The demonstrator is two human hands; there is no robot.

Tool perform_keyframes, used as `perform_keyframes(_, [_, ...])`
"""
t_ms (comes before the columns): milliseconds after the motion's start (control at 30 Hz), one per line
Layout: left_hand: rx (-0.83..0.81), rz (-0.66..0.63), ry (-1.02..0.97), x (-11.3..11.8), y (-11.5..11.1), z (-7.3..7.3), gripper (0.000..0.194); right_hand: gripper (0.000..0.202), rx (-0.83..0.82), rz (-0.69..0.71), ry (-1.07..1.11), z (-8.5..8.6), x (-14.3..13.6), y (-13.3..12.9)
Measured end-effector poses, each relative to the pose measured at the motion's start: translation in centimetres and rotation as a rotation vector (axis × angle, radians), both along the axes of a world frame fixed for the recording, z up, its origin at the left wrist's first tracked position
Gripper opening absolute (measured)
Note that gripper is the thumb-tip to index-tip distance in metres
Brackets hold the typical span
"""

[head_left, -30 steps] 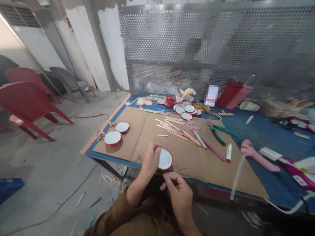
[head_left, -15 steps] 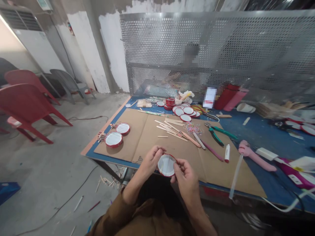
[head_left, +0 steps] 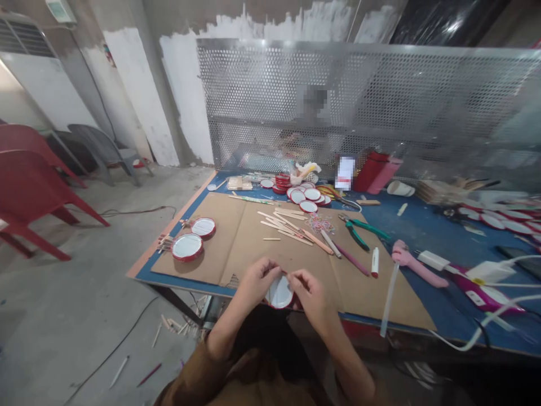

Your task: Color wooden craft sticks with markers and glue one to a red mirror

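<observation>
Hands (head_left: 256, 283) both pinching red-rimmed white disc (head_left: 281, 294) at near edge of cardboard (head_left: 247, 239).

Flat, greyish light of middling strength fills the view, with a pale bright patch at the left edge. Glare streaks the black plastic (head_left: 448, 23), and the mesh (head_left: 262, 79) shines along its top. Deep shadow lies beneath the counter (head_left: 422, 225). Wide-angle stretch skews the red chairs (head_left: 31, 194); detail around the hands (head_left: 255, 283) is soft. Blocky pixels hide small patches.
</observation>
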State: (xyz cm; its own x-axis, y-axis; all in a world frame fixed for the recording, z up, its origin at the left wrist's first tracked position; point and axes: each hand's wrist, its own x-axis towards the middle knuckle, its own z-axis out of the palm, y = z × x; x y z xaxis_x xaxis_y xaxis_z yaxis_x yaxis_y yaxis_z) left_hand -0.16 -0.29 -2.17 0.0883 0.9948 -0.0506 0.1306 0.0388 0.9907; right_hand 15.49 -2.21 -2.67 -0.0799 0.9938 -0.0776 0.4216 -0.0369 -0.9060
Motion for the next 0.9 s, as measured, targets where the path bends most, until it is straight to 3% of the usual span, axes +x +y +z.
perform_keyframes(67, [-0.024,0.027,-0.036,0.0,0.2,-0.1,0.015,0.036,0.037,-0.043,-0.171,0.7,1.0,1.9])
perform_keyframes(167, [-0.057,0.038,-0.112,0.0,0.3,-0.3,0.014,0.022,0.195,-0.165,-0.599,1.7,2.0,5.2])
perform_keyframes(300, [-0.070,0.032,-0.147,0.1,0.4,-0.6,0.018,0.028,0.316,-0.152,-0.946,2.3,1.7,8.9])
perform_keyframes(567, [-0.043,0.042,-0.084,0.2,0.4,-0.4,0.019,0.028,0.212,-0.110,-0.950,1.2,1.4,12.3])
perform_keyframes(900, [0.017,0.039,0.000,0.2,0.3,-0.2,0.016,0.025,0.178,-0.214,-0.794,1.2,2.2,12.5])
